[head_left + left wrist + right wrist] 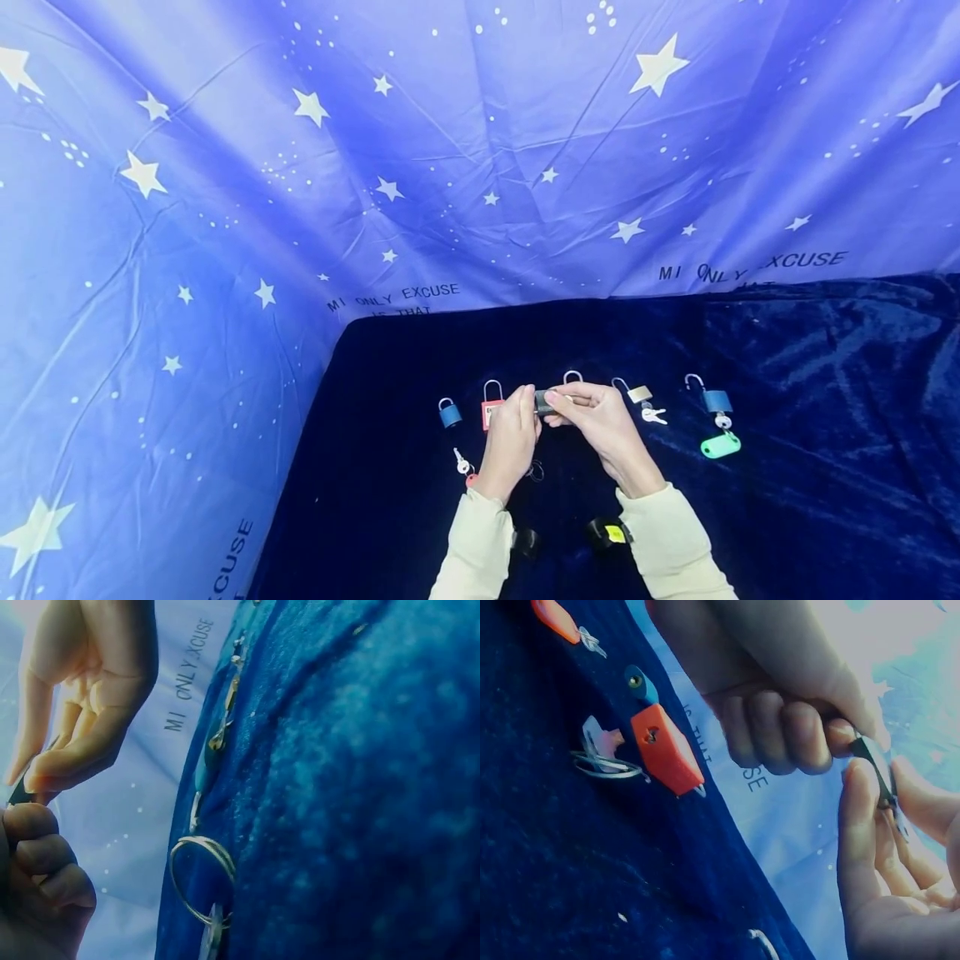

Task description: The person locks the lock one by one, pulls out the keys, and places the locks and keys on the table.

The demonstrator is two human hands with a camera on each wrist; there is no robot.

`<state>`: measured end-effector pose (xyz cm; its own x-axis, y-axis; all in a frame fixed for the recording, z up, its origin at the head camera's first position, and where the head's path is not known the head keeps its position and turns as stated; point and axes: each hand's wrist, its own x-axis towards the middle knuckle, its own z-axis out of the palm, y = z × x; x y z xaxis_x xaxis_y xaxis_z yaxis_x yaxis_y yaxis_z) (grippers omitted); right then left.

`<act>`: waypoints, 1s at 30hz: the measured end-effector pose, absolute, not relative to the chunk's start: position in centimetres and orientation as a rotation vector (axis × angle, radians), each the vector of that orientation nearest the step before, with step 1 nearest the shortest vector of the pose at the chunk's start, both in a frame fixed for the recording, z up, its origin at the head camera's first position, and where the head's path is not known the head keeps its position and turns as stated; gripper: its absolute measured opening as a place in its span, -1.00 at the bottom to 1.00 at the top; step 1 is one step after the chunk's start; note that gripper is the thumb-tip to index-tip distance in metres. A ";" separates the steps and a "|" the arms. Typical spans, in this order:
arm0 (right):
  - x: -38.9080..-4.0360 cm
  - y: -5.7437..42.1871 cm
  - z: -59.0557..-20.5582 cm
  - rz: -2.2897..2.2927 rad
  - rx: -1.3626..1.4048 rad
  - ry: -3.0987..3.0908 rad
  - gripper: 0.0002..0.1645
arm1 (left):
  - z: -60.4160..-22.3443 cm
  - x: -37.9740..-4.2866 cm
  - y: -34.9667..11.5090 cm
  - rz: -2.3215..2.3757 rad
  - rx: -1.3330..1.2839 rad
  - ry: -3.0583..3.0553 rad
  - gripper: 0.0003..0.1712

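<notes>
Both hands meet above the dark cloth, around a small dark, flat-sided piece (545,403). My left hand (512,437) grips its left end, fingers curled in. From the other side my right hand (606,427) pinches it between thumb and fingers. In the right wrist view a thin metal piece (901,819) sticks out by the right fingers; I cannot tell what kind of thing they hold. Behind the left hand lies a red padlock (491,414), partly covered. A shackle (573,377) shows just beyond the right fingers, its lower part hidden.
A blue padlock (449,414) lies at left, above keys (461,462) with a red tag. Rightward lie a brass padlock (640,394) with keys and another blue padlock (717,402) with a green tag (721,446). A wire ring (201,877) lies near the left wrist. Starred curtains (465,150) hang behind.
</notes>
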<state>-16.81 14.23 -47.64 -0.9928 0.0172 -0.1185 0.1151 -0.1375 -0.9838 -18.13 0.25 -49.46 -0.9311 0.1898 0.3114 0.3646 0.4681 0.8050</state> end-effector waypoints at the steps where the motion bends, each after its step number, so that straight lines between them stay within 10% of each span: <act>1: -16.8 14.2 -47.6 -2.317 0.155 2.013 -0.43 | -49.5 -18.2 0.2 -1.466 -0.479 -2.540 -0.51; 30: -16.8 15.4 -47.1 -2.357 0.031 1.926 -0.43 | -48.5 -18.8 -0.9 -1.503 -0.439 -2.445 -0.54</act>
